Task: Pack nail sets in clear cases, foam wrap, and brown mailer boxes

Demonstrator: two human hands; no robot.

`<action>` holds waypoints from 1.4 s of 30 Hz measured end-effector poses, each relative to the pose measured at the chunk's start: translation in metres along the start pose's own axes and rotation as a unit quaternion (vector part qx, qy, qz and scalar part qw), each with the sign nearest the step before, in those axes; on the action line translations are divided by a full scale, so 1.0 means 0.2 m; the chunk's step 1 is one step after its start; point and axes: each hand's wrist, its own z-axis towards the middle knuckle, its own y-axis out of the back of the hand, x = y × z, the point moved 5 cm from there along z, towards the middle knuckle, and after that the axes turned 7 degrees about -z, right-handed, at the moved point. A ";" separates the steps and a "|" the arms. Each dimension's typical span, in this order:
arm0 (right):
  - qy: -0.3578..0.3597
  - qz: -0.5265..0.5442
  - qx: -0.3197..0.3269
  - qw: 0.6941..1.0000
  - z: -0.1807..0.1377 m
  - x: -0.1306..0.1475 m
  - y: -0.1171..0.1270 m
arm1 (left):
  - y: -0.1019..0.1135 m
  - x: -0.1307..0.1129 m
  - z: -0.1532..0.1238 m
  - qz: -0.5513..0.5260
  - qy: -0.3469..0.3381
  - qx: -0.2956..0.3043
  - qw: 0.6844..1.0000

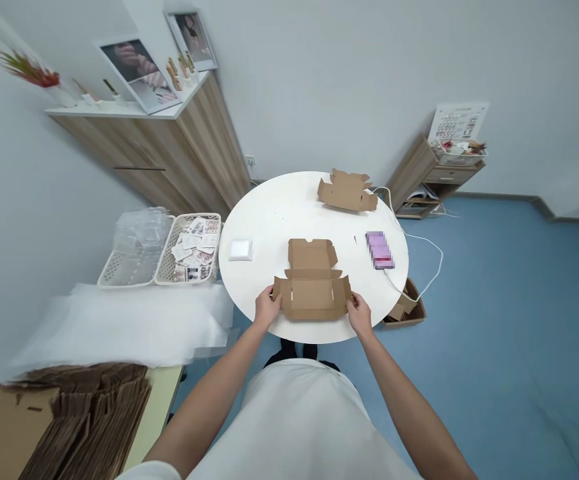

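Note:
In the head view, an unfolded cardboard box [312,295] lies at the near side of the round white table [264,213], its side flaps partly raised and its lid panel spread away from me. My left hand [268,308] grips the left side flap between thumb and fingers. On the opposite side, my right hand [359,313] pinches the right flap. Another partly folded cardboard box [348,191] rests at the table's far right. Some fingertips are hidden behind the cardboard.
A small white square pad [240,250] and a purple phone-like object [380,251] with a white cable lie on the table. To the left are a basket of small packets [194,250], white sheets [134,323] and stacked flat cardboard [89,420]. A carton [405,307] stands below right.

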 end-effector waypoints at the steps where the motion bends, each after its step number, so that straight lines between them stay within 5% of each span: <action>1: -0.008 -0.003 0.010 1.000 0.00 0.00 -0.01 | 0.00 0.01 0.02 0.003 -0.004 0.005 1.000; 8: -0.036 -0.053 0.006 0.998 0.01 -0.02 -0.04 | -0.04 0.08 0.10 0.025 -0.051 0.025 0.998; 14: -0.016 -0.136 -0.026 0.990 0.00 -0.03 -0.02 | 0.00 -0.03 -0.02 0.176 -0.184 -0.020 0.967; 19: 0.055 -0.262 -0.072 0.961 0.09 0.12 0.01 | -0.13 -0.12 -0.15 0.282 -0.319 0.153 0.892; 23: 0.095 -0.296 0.017 0.950 0.27 0.25 -0.04 | -0.24 -0.09 -0.17 0.317 -0.304 0.218 0.872; 30: 0.098 -0.230 0.184 0.951 0.50 0.29 -0.18 | -0.32 -0.05 -0.13 0.358 -0.257 0.228 0.868; 42: 0.145 -0.220 0.157 0.952 0.46 0.26 -0.23 | -0.31 -0.19 0.01 0.400 -0.245 0.155 0.869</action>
